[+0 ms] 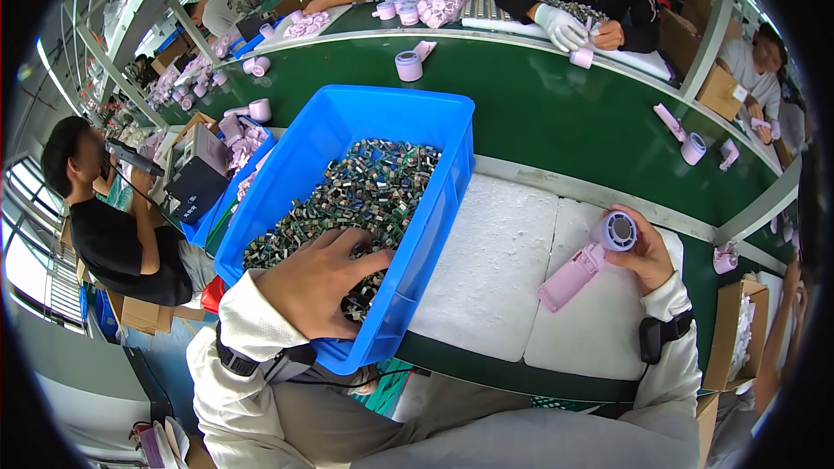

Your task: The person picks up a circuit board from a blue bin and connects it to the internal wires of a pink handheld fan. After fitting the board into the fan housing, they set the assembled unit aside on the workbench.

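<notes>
My left hand (326, 282) reaches into the near end of a blue plastic bin (447, 200). Its fingers are spread apart and bent down onto a heap of small green and black circuit boards (365, 182); the fingertips are partly hidden among them. Over white foam pads (495, 252), my right hand (645, 252) is closed around the round head of a pink handheld fan (575, 276). The fan's grille with a dark centre faces up, and its handle slants down to the left.
Beyond the bin runs a green conveyor belt (330, 65) carrying pink fan parts (409, 65). A cardboard box (738, 334) stands at the right. Co-workers sit across the belt, and a person in black (117, 234) works at the left beside a grey machine (201, 161).
</notes>
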A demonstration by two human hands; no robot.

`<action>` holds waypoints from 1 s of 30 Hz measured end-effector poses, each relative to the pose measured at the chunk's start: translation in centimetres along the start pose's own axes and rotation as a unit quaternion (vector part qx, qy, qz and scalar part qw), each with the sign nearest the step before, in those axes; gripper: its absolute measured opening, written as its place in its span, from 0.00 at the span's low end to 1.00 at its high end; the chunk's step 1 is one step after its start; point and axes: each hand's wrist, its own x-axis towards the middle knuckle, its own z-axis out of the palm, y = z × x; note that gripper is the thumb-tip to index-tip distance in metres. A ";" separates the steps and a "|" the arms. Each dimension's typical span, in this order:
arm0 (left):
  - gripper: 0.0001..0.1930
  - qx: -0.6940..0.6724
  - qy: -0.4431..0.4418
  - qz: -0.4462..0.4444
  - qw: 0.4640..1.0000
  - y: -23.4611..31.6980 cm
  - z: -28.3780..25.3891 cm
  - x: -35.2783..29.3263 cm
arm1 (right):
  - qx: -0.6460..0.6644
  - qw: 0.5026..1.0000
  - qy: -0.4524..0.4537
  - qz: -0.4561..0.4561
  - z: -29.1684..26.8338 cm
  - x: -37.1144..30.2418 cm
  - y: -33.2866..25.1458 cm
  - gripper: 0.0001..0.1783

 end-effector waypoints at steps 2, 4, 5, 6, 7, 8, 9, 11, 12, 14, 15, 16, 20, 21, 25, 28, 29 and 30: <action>0.47 0.003 -0.008 -0.008 1.000 0.2 0.1 -0.2 | 0.003 1.000 -0.002 0.003 0.1 0.1 -0.1 0.44; 0.49 0.012 -0.023 -0.022 0.999 0.3 0.3 -0.3 | 0.008 1.000 -0.004 0.008 0.2 0.2 -0.1 0.44; 0.49 0.011 -0.024 -0.023 0.999 0.4 0.3 -0.3 | 0.009 1.000 -0.004 0.009 0.2 0.2 -0.1 0.44; 0.50 0.029 -0.024 -0.031 0.999 0.5 0.4 -0.2 | 0.008 1.000 -0.003 0.008 0.2 0.1 -0.2 0.44; 0.51 0.047 -0.023 -0.039 0.998 0.6 0.5 -0.1 | 0.007 1.000 -0.002 0.006 0.2 0.1 -0.2 0.44; 0.52 0.066 -0.023 -0.047 0.996 0.7 0.6 -0.1 | 0.007 1.000 -0.001 0.004 0.2 0.0 -0.2 0.44; 0.52 0.065 -0.023 -0.048 0.996 0.7 0.8 0.0 | 0.006 1.000 -0.002 0.005 0.2 0.0 -0.2 0.44; 0.52 0.061 -0.015 -0.050 0.997 0.5 1.3 0.3 | 0.003 1.000 -0.005 0.001 -0.2 0.1 -0.1 0.44; 0.52 0.060 -0.010 -0.050 0.997 0.3 1.5 0.5 | 0.001 1.000 -0.006 -0.002 -0.3 0.2 -0.1 0.44; 0.51 0.063 -0.011 -0.038 0.997 0.1 1.7 0.9 | -0.010 1.000 -0.003 -0.004 -0.5 0.0 0.2 0.44; 0.50 0.066 -0.015 -0.027 0.997 0.0 1.7 1.2 | -0.018 1.000 0.000 -0.004 -0.5 -0.1 0.4 0.44; 0.50 0.075 -0.017 -0.040 0.996 0.7 1.2 0.0 | -0.017 1.000 -0.018 -0.012 0.0 0.4 0.3 0.44; 0.50 0.074 -0.033 -0.036 0.996 0.1 1.6 1.0 | -0.011 1.000 0.000 0.004 -0.1 -0.1 -0.1 0.43; 0.50 0.075 -0.032 -0.049 0.995 0.1 1.9 0.8 | -0.006 1.000 -0.012 0.001 -0.2 0.1 -0.1 0.43; 0.52 0.080 0.035 -0.037 0.995 -0.1 3.3 0.4 | -0.006 1.000 -0.007 -0.010 -0.2 0.2 0.4 0.43; 0.53 0.114 0.049 -0.059 0.990 0.3 3.5 0.3 | 0.002 1.000 -0.006 -0.008 -0.2 0.5 0.5 0.44; 0.53 0.114 0.050 -0.066 0.990 0.3 3.8 0.3 | 0.003 1.000 -0.013 -0.010 -0.2 0.5 0.5 0.44; 0.53 0.110 0.066 -0.062 0.990 0.0 4.3 0.3 | 0.000 1.000 -0.009 -0.006 -0.3 0.4 0.5 0.44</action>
